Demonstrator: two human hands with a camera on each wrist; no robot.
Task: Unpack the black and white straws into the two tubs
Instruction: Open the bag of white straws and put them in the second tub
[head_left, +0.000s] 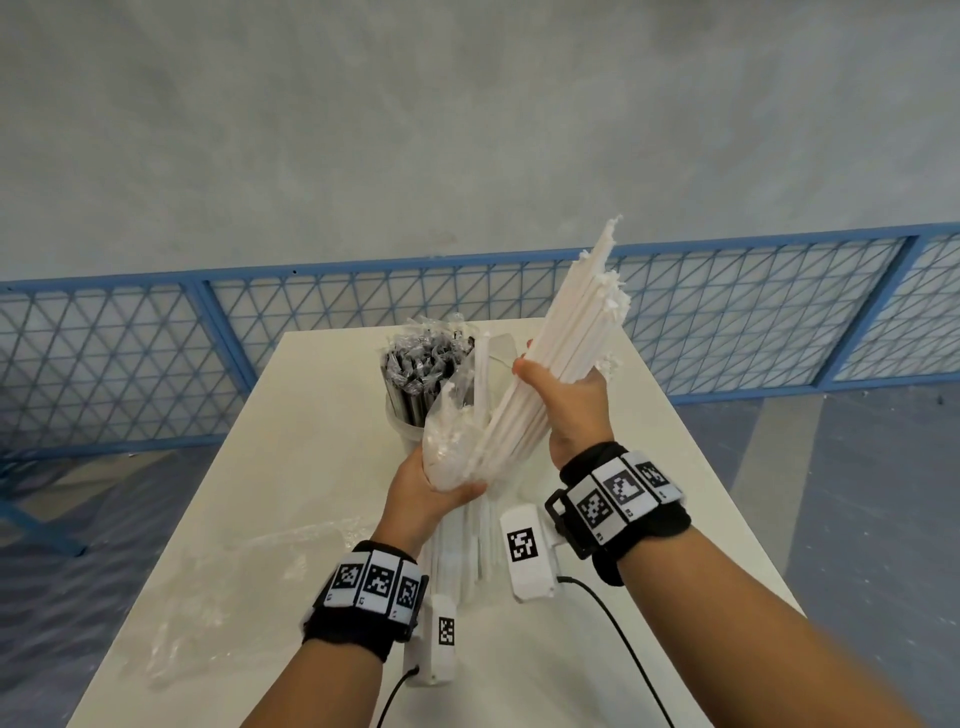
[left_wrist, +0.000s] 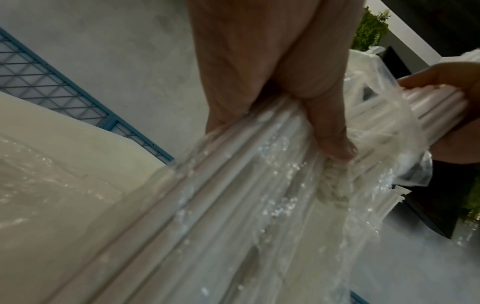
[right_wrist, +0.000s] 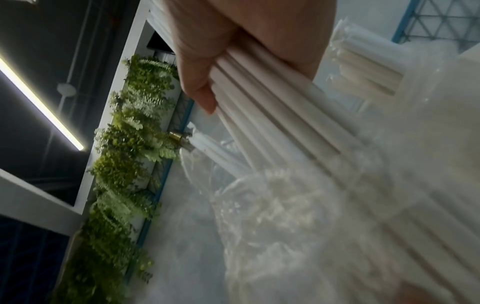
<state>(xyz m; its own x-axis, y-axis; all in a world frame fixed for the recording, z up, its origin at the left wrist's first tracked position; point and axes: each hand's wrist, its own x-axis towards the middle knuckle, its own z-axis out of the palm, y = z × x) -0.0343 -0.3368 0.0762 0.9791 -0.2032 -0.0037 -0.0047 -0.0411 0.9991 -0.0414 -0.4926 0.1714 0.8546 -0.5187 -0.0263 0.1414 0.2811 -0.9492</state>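
Observation:
Above the white table (head_left: 322, 467), my left hand (head_left: 426, 493) grips the clear plastic bag (head_left: 447, 441) holding white straws. My right hand (head_left: 571, 410) is wrapped round a thick bundle of white straws (head_left: 571, 317) that slants up and to the right out of the bag's mouth. In the left wrist view my left fingers (left_wrist: 330, 131) squeeze the bag (left_wrist: 233, 205) against the straws inside. The right wrist view shows my right hand (right_wrist: 233, 41) round the straws (right_wrist: 272, 115) above the crumpled bag (right_wrist: 285, 216). Black straws (head_left: 421, 364) stand in a tub (head_left: 402, 418) behind. A second tub (head_left: 501, 345) is mostly hidden.
An empty clear plastic bag (head_left: 249, 582) lies crumpled on the table's left side. The table is narrow, with its edges close on both sides. A blue mesh fence (head_left: 156, 353) runs behind it. Cables (head_left: 623, 634) trail from my wrist cameras over the near end.

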